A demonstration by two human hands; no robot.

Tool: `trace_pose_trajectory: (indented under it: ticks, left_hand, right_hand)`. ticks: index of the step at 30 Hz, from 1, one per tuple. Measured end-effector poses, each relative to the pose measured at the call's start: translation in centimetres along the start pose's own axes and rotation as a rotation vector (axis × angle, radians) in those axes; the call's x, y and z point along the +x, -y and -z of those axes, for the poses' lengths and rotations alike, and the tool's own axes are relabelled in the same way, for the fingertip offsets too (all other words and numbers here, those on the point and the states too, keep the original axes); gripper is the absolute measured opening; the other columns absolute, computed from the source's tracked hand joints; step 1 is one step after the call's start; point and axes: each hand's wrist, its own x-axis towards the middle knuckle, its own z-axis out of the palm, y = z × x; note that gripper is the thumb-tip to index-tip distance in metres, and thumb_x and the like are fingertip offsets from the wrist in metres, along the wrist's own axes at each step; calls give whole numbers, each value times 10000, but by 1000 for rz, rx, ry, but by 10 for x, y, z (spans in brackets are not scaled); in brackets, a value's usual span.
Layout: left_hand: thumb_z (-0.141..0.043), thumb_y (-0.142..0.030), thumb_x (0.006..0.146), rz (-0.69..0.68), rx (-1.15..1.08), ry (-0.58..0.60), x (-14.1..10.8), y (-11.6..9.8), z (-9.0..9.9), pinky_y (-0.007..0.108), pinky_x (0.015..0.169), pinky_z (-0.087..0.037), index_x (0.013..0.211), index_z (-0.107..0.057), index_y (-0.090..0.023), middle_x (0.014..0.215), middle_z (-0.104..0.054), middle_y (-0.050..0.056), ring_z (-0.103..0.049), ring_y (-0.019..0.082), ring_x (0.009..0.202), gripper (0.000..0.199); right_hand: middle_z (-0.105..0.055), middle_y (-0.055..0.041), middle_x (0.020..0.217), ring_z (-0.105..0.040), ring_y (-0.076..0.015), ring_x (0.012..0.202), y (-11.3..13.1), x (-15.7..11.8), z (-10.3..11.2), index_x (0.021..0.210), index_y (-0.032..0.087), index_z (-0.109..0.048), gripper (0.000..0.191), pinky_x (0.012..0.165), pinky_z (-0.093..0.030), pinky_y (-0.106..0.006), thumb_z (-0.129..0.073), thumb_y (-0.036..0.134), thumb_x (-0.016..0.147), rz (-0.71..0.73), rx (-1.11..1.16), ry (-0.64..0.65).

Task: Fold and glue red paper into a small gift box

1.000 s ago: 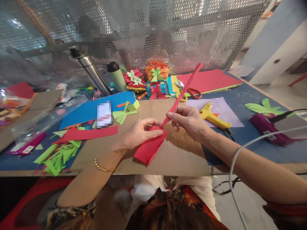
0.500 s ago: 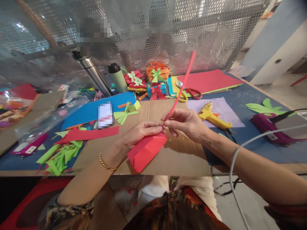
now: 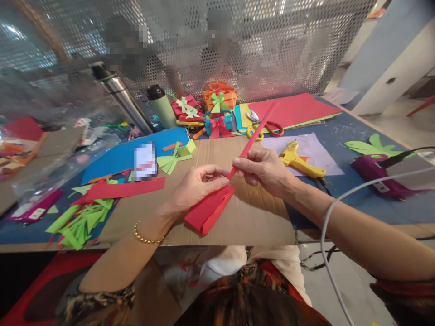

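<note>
Over the cardboard sheet (image 3: 261,222), my left hand (image 3: 202,184) grips a folded red paper piece (image 3: 212,210) by its upper edge. My right hand (image 3: 260,170) pinches a long, narrow red paper strip (image 3: 258,131) between thumb and fingers. The strip's lower end meets the folded piece at my left fingertips; whether it is attached there I cannot tell. Its upper end slants away toward the scissors (image 3: 258,129). To the right of my right hand, a yellow glue gun (image 3: 301,163) lies on a lilac paper sheet (image 3: 326,154).
Finished paper baskets with bows (image 3: 219,108) stand at the back beside a green bottle (image 3: 163,108) and a steel flask (image 3: 124,99). Green paper scraps (image 3: 83,224) and a flat red strip (image 3: 125,189) lie at left. A white cable (image 3: 324,240) crosses near my right forearm.
The red folded piece has turned in my left hand, showing a different face. The strip has tipped lower and farther from upright, and my right fingers have shifted slightly.
</note>
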Motion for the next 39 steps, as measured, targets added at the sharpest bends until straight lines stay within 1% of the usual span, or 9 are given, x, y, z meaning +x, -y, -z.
trace_pose_trajectory:
  ticks: [3,5,9,13,23,27,30,32,39]
  left_hand:
    - [-876,-436,697,13,35,-23,-1,-2,-2,227,557,-419,980,-733,-168,732,-711,-5,-591,111,599,416]
    - [-856,-424,708,-21,62,-29,-2,-3,-3,232,570,-428,941,-725,-166,719,-693,-14,-578,108,602,372]
    - [-790,-452,777,-116,130,-17,-1,-4,-3,250,620,-456,855,-734,-156,785,-707,16,-613,135,691,311]
    - [-769,-449,812,-161,159,-2,1,-3,-3,266,683,-473,847,-757,-155,853,-725,39,-630,156,775,297]
    - [-831,-497,765,-42,18,-5,1,1,-2,251,621,-444,895,-774,-160,833,-728,29,-617,140,703,365]
    - [-886,-506,700,0,-35,0,3,2,-1,252,613,-446,860,-766,-159,782,-720,22,-620,138,671,400]
    - [-921,-526,647,59,-83,3,3,3,0,248,597,-438,857,-762,-165,745,-712,10,-614,133,638,447]
    - [-946,-509,614,60,-100,2,2,2,0,242,594,-432,836,-759,-166,746,-712,5,-607,126,635,449]
    - [-965,-478,585,94,-134,2,1,-2,-1,242,605,-421,801,-759,-167,737,-697,-1,-588,118,637,431]
  right_hand:
    - [-525,50,436,-394,-42,360,1,0,0,592,163,-641,506,364,-238,-216,-931,576,631,-8,6,1]
    - [-502,59,413,-394,-48,368,2,0,-1,600,166,-639,498,368,-250,-215,-933,567,633,-9,7,-6]
    - [-530,44,429,-412,-60,388,2,-2,-2,609,169,-653,494,379,-273,-226,-920,583,649,16,-42,-5]
    - [-552,26,452,-421,-64,400,1,-3,-3,601,169,-662,511,392,-296,-236,-878,622,697,64,-116,-1]
    - [-554,23,475,-433,-63,384,-1,-2,-4,600,177,-633,601,375,-259,-228,-832,738,688,147,-193,-34]
    - [-557,24,482,-439,-62,392,-4,-2,-1,613,175,-623,594,388,-262,-225,-825,726,707,130,-214,-26]
    - [-541,31,468,-436,-62,408,-5,-1,0,628,171,-638,571,415,-275,-229,-811,702,744,129,-191,-4]
    - [-535,38,472,-438,-64,421,-5,-1,0,652,167,-657,543,428,-291,-231,-815,676,757,126,-155,17]
    - [-561,44,520,-453,-67,449,-6,0,0,714,167,-685,497,433,-321,-232,-835,639,754,109,-70,77]
